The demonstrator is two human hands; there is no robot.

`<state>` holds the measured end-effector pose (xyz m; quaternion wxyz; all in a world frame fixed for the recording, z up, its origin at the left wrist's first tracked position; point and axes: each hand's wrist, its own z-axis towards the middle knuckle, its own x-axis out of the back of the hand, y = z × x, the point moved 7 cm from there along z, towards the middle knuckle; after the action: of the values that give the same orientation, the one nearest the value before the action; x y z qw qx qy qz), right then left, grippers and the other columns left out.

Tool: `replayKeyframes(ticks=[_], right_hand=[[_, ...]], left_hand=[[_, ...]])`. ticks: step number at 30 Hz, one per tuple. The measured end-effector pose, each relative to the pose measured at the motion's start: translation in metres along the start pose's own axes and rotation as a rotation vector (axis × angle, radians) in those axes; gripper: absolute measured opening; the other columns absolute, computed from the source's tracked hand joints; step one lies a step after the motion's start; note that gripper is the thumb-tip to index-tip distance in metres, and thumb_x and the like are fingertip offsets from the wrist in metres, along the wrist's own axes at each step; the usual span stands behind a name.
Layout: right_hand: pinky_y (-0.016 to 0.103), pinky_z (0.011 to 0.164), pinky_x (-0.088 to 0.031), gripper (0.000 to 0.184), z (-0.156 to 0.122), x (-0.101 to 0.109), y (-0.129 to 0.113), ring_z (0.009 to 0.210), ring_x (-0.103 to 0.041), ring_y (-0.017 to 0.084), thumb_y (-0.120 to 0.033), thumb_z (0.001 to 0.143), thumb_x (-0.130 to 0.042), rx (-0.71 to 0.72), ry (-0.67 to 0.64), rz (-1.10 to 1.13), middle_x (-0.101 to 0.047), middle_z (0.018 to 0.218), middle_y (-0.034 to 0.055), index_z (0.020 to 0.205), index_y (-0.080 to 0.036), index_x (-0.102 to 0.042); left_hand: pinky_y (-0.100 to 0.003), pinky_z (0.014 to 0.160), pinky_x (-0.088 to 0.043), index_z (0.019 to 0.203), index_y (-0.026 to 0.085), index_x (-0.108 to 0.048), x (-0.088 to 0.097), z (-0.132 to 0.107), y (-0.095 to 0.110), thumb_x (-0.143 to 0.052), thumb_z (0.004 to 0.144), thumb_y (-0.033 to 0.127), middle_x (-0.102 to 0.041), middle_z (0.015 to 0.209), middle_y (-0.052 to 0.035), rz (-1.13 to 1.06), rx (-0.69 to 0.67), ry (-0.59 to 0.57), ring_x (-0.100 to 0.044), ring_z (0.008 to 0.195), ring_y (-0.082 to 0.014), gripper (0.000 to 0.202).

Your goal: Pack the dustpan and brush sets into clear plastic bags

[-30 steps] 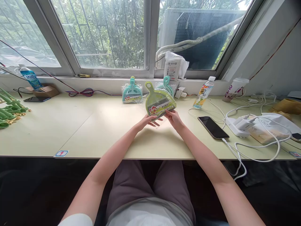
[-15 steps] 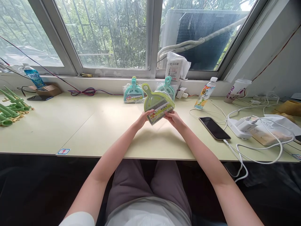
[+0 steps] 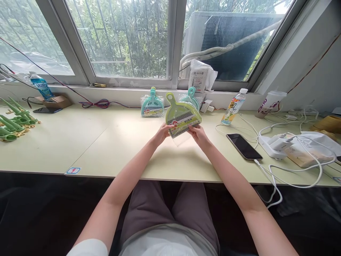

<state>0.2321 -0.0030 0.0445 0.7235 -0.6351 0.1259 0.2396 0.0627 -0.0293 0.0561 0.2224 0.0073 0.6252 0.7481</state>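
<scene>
Both hands hold a green dustpan and brush set (image 3: 183, 114) in clear plastic wrap, raised above the table. My left hand (image 3: 162, 135) grips its lower left edge, with the thumb across the label. At the lower right edge, my right hand (image 3: 198, 134) is closed on it, thumb in front. The set tilts, its handle pointing up and to the left. Behind it stand two wrapped turquoise sets against the wall: a left turquoise dustpan set (image 3: 152, 105) and a right turquoise dustpan set (image 3: 192, 96), which the green one partly covers.
To the right on the table (image 3: 106, 149) are a drink bottle (image 3: 234, 107), a phone (image 3: 244, 147), a power strip (image 3: 272, 146) with looping white cables, and a plastic cup (image 3: 270, 104). Green plastic parts (image 3: 14, 122) lie far left, near a blue-labelled bottle (image 3: 42, 86).
The green dustpan set has shifted slightly right in my hands and turned a little, its handle more upright. Both hands keep their grip. The whole view has moved slightly.
</scene>
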Motion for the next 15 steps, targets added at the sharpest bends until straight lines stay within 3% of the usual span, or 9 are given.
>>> replayKeyframes(ticks=[8, 15], right_hand=[[0.039, 0.097, -0.055, 0.024, 0.006, 0.006, 0.004, 0.105, -0.067, 0.025, -0.015, 0.066, -0.078, -0.038, -0.033, -0.028, -0.074, 0.095, 0.0054, 0.087, -0.017, -0.068], [0.040, 0.098, -0.055, 0.032, 0.007, 0.007, 0.002, 0.108, -0.065, 0.027, -0.016, 0.066, -0.078, -0.047, -0.049, -0.047, -0.074, 0.099, 0.0061, 0.096, -0.018, -0.069]], left_hand=[[-0.046, 0.085, -0.055, 0.119, 0.017, -0.057, -0.001, -0.001, -0.010, -0.073, 0.070, 0.029, -0.061, 0.127, -0.0143, 0.017, 0.053, -0.023, -0.060, 0.109, -0.0304, 0.053], [-0.049, 0.088, -0.055, 0.120, 0.018, -0.054, -0.001, -0.001, -0.012, -0.072, 0.071, 0.024, -0.060, 0.128, -0.0137, -0.004, 0.070, -0.014, -0.061, 0.108, -0.0283, 0.053]])
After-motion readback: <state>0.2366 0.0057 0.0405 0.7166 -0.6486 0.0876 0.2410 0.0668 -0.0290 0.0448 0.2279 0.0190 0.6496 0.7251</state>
